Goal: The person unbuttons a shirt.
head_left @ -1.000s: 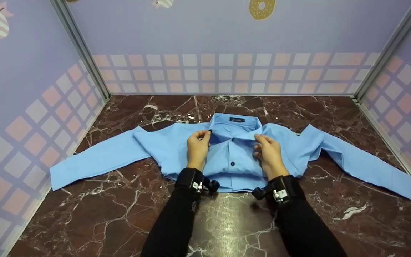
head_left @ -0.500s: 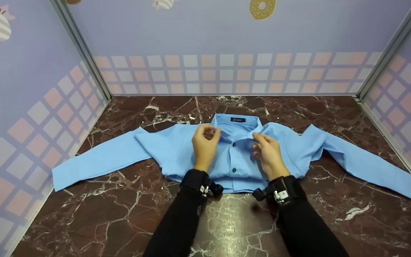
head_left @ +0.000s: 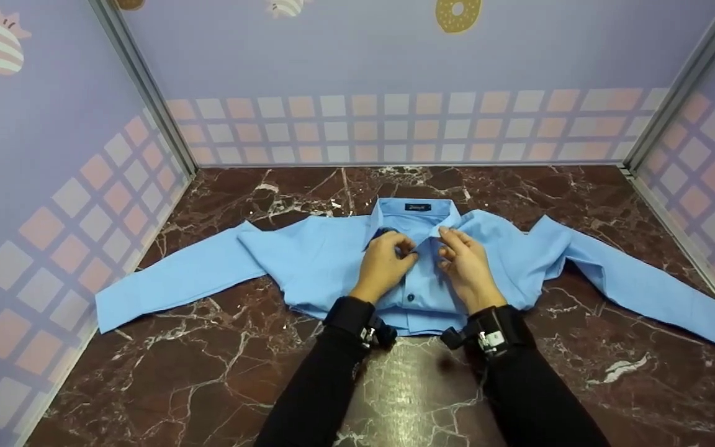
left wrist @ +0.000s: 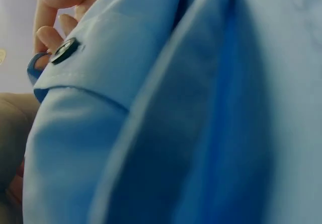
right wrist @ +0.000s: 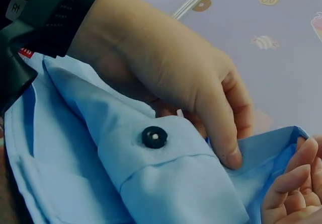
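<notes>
A light blue button-up shirt (head_left: 320, 254) lies front up, collar (head_left: 450, 214) at the back and both sleeves spread sideways. My right hand (head_left: 466, 267) pinches the collar edge on the right; its curled fingers (right wrist: 282, 191) show at the lower right of the right wrist view. My left hand (head_left: 385, 264) is bent over the front opening, thumb and forefinger at the cloth below the collar; the fingertip contact is partly hidden. In the right wrist view its thumb (right wrist: 231, 156) lies against the fabric near a dark button (right wrist: 154, 137). The left wrist view shows a button (left wrist: 65, 50) beside fingers.
The shirt rests on a dark red marbled tabletop (head_left: 165, 385). Patterned panels enclose the left, right and back wall (head_left: 332, 56). The left sleeve (head_left: 171, 279) and right sleeve (head_left: 649, 285) reach close to the side panels. Black straps with small cameras sit on both wrists.
My left hand has let go of the left collar side and moved right to the front opening, nearer the right hand. The right hand has kept its pinch on the collar.
</notes>
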